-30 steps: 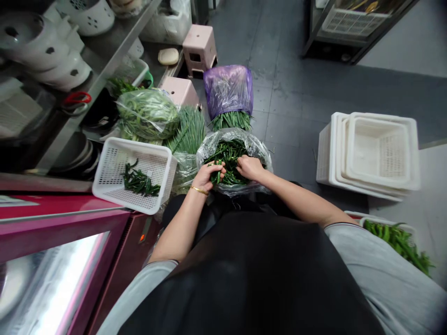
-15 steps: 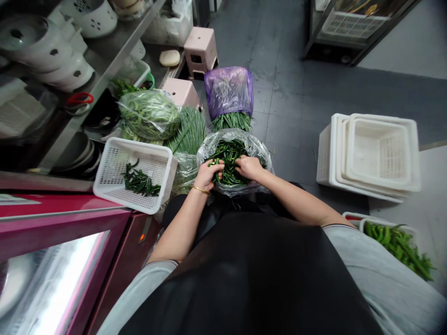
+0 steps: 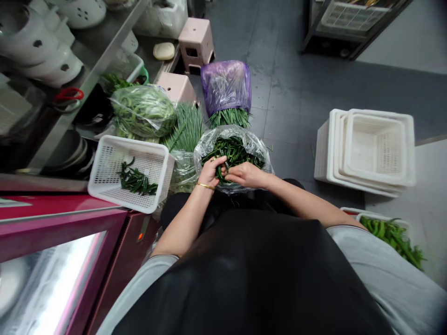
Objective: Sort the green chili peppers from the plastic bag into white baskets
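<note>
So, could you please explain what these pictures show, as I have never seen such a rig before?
There is no machine: these are a person's bare hands, seen by a head-worn camera looking forward and down. The left hand holds slim, dark green peppers over an open clear bag of more; the right hand is close by, though whether it grips anything is unclear. To the left, a white basket contains a small pepper pile. Beyond lies a purple bag of green stalks.
</note>
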`<state>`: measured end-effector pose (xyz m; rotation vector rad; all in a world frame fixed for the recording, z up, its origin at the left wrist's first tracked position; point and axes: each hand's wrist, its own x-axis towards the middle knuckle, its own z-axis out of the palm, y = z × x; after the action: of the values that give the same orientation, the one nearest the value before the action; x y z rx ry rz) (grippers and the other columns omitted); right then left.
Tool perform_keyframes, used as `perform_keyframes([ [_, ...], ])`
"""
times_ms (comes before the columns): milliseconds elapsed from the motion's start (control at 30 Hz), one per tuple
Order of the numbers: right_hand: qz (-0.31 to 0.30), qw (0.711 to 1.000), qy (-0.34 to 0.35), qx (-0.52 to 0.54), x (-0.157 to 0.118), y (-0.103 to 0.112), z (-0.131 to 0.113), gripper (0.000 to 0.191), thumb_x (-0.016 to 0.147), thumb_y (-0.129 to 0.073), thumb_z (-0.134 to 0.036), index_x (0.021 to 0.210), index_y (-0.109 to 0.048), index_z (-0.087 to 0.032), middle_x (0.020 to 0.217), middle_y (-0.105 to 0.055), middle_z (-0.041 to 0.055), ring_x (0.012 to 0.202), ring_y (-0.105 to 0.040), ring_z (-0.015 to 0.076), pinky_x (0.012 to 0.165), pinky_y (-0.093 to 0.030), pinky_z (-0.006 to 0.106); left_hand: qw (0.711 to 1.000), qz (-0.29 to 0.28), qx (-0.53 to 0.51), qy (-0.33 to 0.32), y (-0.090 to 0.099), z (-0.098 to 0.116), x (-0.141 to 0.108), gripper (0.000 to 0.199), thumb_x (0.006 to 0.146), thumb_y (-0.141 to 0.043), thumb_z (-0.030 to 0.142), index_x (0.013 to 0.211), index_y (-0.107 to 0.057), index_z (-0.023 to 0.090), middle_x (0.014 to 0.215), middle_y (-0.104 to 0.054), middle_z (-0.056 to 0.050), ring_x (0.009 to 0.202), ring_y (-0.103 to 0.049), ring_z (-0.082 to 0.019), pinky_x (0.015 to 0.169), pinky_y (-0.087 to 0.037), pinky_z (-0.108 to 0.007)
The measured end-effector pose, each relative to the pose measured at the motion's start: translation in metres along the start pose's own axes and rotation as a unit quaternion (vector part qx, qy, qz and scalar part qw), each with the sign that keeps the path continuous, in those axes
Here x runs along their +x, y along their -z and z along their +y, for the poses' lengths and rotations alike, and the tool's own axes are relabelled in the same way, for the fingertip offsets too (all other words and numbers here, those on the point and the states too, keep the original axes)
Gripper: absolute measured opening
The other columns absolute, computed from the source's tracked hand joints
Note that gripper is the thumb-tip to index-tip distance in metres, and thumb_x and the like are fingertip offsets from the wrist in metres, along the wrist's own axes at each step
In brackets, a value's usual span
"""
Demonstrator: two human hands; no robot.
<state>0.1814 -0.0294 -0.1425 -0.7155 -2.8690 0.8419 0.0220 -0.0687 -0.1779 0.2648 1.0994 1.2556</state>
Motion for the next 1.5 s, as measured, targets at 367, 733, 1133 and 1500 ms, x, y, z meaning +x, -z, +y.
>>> perform_keyframes([
  [367, -0.158, 0.947, -0.189, -0.207, -0.002, -0.025, 0.026, 0.030, 0.091, -0.047, -0.022, 0.103, -0.069, -0.007, 0.103, -0.069, 0.0201, 0.091, -0.067, 0.0299, 0.074, -0.052, 0.040, 0.995, -0.047, 0.078, 0.026, 0.023, 0.015, -0.009, 0.032, 0.058, -0.075, 0.022, 0.082, -0.058, 0.012, 0.058, -0.064, 0.000, 0.044, -0.052, -0.007, 0.038, -0.036, -0.016],
  [733, -0.158, 0.950, -0.178, -0.202, -0.013, -0.031, 0.022, 0.034, 0.086, -0.038, -0.005, 0.101, -0.069, -0.006, 0.100, -0.068, 0.0206, 0.088, -0.065, 0.0263, 0.074, -0.049, 0.037, 0.991, -0.053, 0.121, -0.024, 0.019, 0.012, -0.016, 0.034, 0.054, -0.080, 0.022, 0.077, -0.057, 0.013, 0.067, -0.067, -0.003, 0.055, -0.061, -0.012, 0.051, -0.047, -0.023],
  [1133, -0.002, 0.973, -0.186, -0.137, 0.012, 0.049, 0.015, 0.028, 0.094, -0.047, -0.031, 0.093, -0.069, -0.013, 0.099, -0.069, 0.0129, 0.088, -0.063, 0.0210, 0.074, -0.043, 0.029, 0.953, -0.069, 0.252, -0.150, -0.013, 0.012, 0.013, 0.033, 0.054, -0.079, 0.015, 0.077, -0.056, 0.017, 0.062, -0.057, 0.005, 0.052, -0.056, -0.011, 0.052, -0.042, -0.020],
  [1500, -0.059, 0.981, -0.172, -0.069, 0.028, -0.020, 0.024, 0.044, 0.092, -0.050, -0.051, 0.097, -0.073, -0.014, 0.098, -0.071, 0.0133, 0.087, -0.067, 0.0213, 0.069, -0.046, 0.027, 0.981, -0.083, 0.137, -0.111, 0.039, 0.036, -0.014, 0.049, 0.055, -0.081, 0.024, 0.101, -0.068, 0.014, 0.069, -0.062, 0.001, 0.053, -0.058, -0.010, 0.055, -0.046, -0.023],
])
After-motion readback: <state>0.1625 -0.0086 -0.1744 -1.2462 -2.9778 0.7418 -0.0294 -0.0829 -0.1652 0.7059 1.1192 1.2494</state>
